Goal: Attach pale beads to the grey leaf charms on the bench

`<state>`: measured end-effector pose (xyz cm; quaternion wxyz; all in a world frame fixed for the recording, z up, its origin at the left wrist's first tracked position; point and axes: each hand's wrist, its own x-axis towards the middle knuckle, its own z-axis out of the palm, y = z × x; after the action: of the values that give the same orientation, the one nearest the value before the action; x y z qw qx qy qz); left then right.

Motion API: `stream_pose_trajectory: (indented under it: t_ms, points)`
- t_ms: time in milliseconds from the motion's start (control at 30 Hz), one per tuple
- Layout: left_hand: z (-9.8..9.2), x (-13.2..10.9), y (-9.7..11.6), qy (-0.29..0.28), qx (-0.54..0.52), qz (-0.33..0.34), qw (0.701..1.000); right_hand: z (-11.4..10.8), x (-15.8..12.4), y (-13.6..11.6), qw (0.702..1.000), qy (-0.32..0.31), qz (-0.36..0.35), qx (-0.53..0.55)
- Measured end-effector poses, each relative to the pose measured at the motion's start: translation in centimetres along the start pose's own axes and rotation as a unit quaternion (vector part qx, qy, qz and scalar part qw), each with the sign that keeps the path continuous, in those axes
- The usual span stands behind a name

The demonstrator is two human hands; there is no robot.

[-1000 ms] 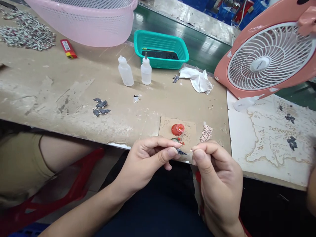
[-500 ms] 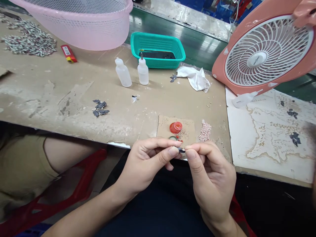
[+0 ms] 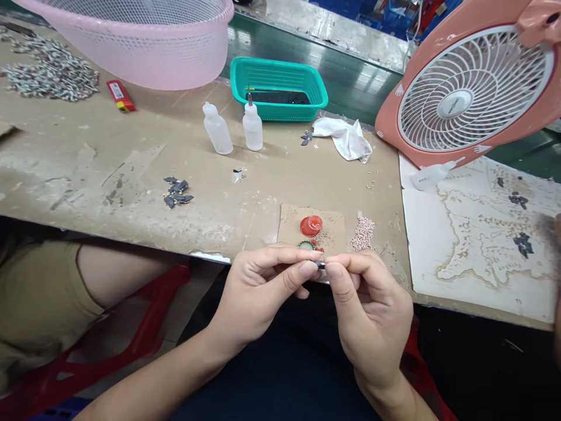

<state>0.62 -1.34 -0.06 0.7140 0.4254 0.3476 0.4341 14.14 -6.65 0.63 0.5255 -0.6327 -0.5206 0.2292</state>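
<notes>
Between thumb and index finger, my left hand (image 3: pixel 267 286) pinches a small dark grey piece (image 3: pixel 321 265) above the table's front edge. My right hand (image 3: pixel 368 298) is closed in a pinch at the piece's right end, where a tiny pale bit shows; the fingertips hide most of it. Just beyond the fingers, a red cup (image 3: pixel 311 225) and a green-rimmed cap (image 3: pixel 307 245) with small red bits rest on a cardboard square (image 3: pixel 289 222). To their right lies a pile of small pink-and-white beads (image 3: pixel 363 234).
Dark grey pieces (image 3: pixel 177 193) lie at left centre, with two plastic bottles (image 3: pixel 218 131) behind. Further back stand a pink basket (image 3: pixel 188 55), a green basket (image 3: pixel 280 111) and a pink fan (image 3: pixel 390 117). A person's leg (image 3: pixel 118 275) is at left.
My right hand has shifted slightly left, closer to my left fingertips. My left hand keeps its pinch on the dark piece. The whole view has moved very slightly.
</notes>
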Motion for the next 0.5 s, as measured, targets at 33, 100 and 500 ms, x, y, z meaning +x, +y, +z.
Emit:
stream_pose_trajectory:
  t_ms: [33,100,500]
  points:
    - [0.0,0.0,0.0,0.005,0.010,0.010,1.000,0.0,0.0,0.0,1.000,0.001,-0.003,-0.002]
    - [0.1,-0.1,-0.1,0.017,0.032,0.033,0.999,0.1,-0.1,0.1,1.000,0.001,-0.010,-0.005]
    - [-0.1,0.1,-1.2,0.041,0.093,0.106,0.989,0.4,-0.3,0.7,1.000,-0.017,-0.013,0.009]
